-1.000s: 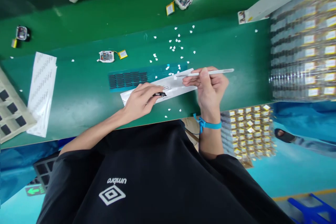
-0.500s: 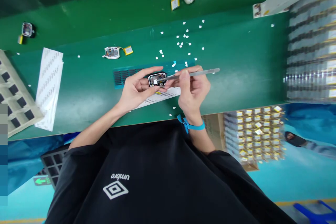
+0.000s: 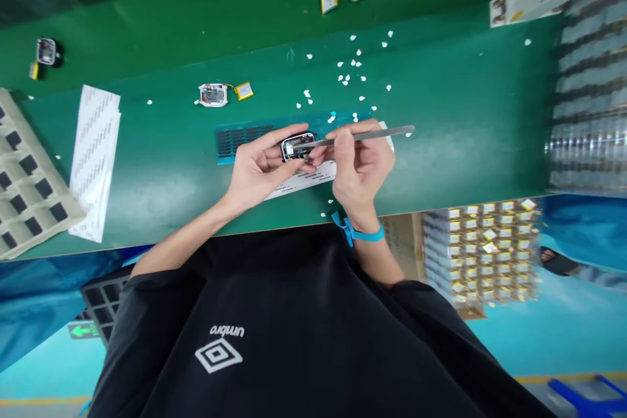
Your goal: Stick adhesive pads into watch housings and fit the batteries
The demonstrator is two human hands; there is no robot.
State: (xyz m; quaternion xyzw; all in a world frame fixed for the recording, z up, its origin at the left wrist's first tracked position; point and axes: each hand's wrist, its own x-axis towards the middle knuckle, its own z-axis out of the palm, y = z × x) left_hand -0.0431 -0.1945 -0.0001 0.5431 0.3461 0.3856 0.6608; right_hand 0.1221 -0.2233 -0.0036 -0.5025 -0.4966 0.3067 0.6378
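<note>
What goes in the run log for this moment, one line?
left hand: holds open device shell | right hand: holds tweezers, tips at shell | below: white label strip, green table

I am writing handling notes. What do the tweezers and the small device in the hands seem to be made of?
The tweezers in the right hand look like bare metal: thin, grey, with a dull sheen. The small device in the left hand seems a dark plastic shell with a pale rim, open, circuit parts showing inside; details are too small to confirm.

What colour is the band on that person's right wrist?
Bright blue wrist band, tied below the right hand; the head view shows it.
</note>
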